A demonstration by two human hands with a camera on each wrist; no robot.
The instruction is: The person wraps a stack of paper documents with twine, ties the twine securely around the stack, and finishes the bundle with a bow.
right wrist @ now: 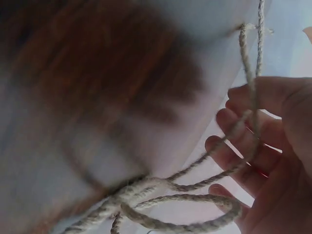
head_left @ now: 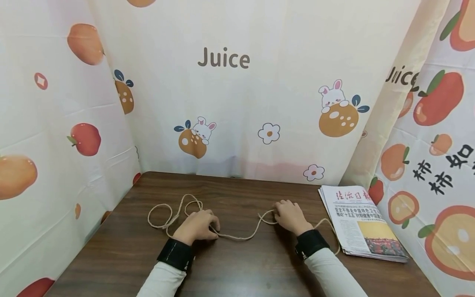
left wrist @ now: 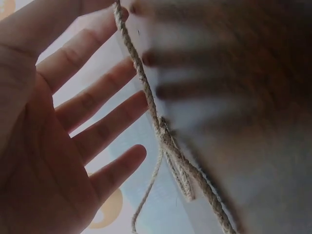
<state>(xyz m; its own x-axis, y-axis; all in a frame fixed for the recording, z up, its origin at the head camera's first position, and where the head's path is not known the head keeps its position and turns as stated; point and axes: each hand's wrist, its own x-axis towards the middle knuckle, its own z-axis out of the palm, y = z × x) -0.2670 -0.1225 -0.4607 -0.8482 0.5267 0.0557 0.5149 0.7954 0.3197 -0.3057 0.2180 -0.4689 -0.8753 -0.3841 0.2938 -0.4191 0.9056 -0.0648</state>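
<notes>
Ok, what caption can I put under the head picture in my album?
Two hands by a winding rope on a brown table, newspapers to the right.

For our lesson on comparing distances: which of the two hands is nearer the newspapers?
The right hand: it lies between the newspapers and the left hand, which is farther off.

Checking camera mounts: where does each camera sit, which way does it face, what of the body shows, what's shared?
Head: worn on the head, facing forward and down at table, rope, newspapers, curtain; shows left hand, right hand, wristbands, sleeves.
Left wrist: on that wrist, facing along the hand at the rope; shows left palm, left fingers.
Right wrist: on that wrist, facing likewise, rope loops ahead; shows right palm, right fingers.
Shared: head and left wrist both show left hand and rope.
</notes>
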